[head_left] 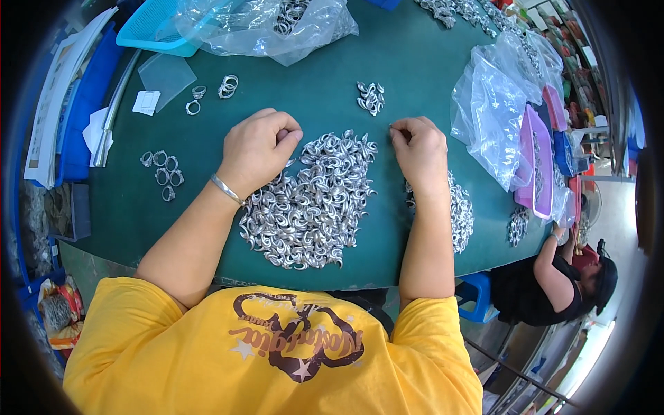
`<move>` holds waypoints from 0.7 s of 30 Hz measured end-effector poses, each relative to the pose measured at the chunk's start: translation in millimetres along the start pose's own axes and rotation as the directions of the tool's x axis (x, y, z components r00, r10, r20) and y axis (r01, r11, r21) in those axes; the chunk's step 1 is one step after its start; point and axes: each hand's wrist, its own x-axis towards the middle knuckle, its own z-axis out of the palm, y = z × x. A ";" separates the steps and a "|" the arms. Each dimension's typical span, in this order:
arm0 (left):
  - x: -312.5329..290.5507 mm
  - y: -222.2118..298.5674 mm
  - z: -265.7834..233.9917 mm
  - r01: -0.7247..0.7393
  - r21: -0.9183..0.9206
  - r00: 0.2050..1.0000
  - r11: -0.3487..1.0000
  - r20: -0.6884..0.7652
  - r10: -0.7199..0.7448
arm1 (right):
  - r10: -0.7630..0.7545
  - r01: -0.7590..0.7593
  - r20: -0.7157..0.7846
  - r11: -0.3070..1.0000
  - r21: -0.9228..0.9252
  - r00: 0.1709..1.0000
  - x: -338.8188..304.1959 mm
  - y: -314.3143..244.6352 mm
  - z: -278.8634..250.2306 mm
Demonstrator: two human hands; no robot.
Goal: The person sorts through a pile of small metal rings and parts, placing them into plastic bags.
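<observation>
A large heap of small silver curved metal pieces (311, 200) lies on the green table between my forearms. Just past its upper left edge, my left hand (259, 149) is closed, thumb against curled fingers; whatever it may hold is hidden. My right hand (420, 146) is closed too, thumb and forefinger pinched, to the right of the heap and apart from it. Any piece in that pinch is too small to name. Beyond it sits a small cluster of similar silver pieces (371, 98). Another silver pile (460, 214) is partly covered by my right forearm.
Silver rings (164, 169) lie in groups at the left. Clear plastic bags (487, 114) and a turquoise basket (155, 45) stand along the table (408, 55). At the right are a purple tray (529, 159), a blue stool (476, 297) and a seated co-worker (546, 283).
</observation>
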 end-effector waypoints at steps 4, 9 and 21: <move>-0.9 0.6 -1.4 0.004 0.003 1.000 1.000 0.002 -0.004 | -0.082 0.081 0.102 0.997 0.018 0.991 -0.9 4.4 -2.0; -0.5 0.5 -1.0 -0.015 -0.006 1.000 1.000 -0.005 0.015 | 0.005 0.005 -0.154 0.998 0.062 0.988 3.0 13.4 -7.8; 0.3 -1.6 -0.9 0.014 0.027 1.000 1.000 0.008 -0.014 | 0.320 -0.315 0.146 0.948 -0.053 0.936 -6.6 18.4 -69.5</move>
